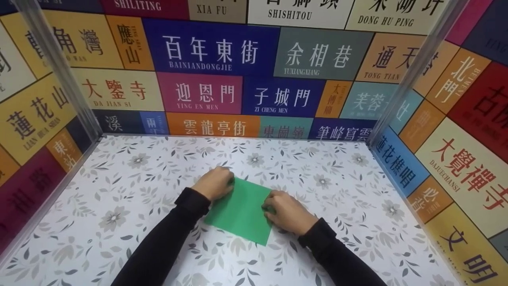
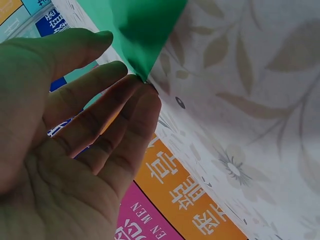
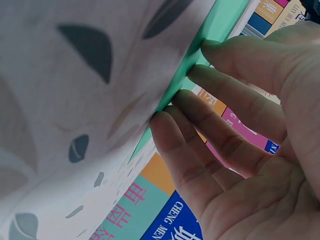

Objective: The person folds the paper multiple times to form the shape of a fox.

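Observation:
A square sheet of green paper lies on the flower-patterned tabletop, turned slightly in the head view. My left hand is at its far left corner. In the left wrist view, the fingertips meet the paper's pointed corner, while the thumb stands apart from them. On the opposite side, my right hand touches the right edge. The right wrist view shows its thumb and fingertips spread in a row along the green edge, loosely bent. The paper's far left corner is hidden by the left hand in the head view.
The white tabletop carries a grey leaf and flower print. Upright panels with coloured Chinese place-name blocks border it at the back, left and right. Clear corner strips join the panels. Black sleeves cover both forearms.

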Demonstrator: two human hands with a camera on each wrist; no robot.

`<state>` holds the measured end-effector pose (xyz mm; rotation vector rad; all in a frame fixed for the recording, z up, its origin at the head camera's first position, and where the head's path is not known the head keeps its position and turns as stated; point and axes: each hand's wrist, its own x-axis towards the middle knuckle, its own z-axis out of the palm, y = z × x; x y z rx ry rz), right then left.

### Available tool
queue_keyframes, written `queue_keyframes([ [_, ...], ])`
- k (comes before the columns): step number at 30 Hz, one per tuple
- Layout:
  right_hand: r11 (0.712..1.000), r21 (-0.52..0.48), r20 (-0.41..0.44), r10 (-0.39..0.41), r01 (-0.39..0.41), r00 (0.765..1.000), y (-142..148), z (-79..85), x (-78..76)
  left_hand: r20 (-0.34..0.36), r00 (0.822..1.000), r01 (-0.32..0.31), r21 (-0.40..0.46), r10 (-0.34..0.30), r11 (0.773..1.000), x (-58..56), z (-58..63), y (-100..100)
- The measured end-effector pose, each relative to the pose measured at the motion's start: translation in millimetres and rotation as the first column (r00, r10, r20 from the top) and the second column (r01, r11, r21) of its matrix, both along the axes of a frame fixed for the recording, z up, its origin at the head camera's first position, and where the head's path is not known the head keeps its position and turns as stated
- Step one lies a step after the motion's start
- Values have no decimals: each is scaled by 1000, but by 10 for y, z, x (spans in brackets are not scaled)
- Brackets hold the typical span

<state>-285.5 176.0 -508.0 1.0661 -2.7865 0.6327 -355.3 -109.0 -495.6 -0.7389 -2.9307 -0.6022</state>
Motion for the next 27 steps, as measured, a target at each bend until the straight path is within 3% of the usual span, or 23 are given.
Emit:
queue_keyframes([
  [8, 999, -10, -53, 35, -36, 998, 25, -14, -13, -33, 999, -5, -12, 5, 1000, -21, 6, 28],
  [27, 999, -23, -40, 37, -38, 999, 12, -8, -1, -76, 994, -80, -9, 79, 997, -44, -37, 46],
])
